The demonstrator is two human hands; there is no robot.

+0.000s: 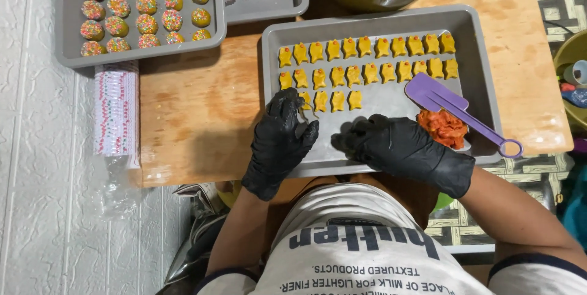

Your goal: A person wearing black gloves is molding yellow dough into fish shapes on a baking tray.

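Black-gloved, the left hand [280, 139] is pinching something small I cannot make out over the grey tray [483, 81], beside the yellow fish-shaped sweets [338, 100]. The right hand [400, 148] is curling loosely near the orange dough [443, 129], gripping nothing visible.

A clear plastic sleeve of stacked paper cups [116, 111], white with red-green dots, lies at left centre. It sits just below the grey tray of sprinkled balls [70, 20].

Small yellow fish-shaped sweets [364, 66] lie flat in three rows in a grey tray [477, 56].
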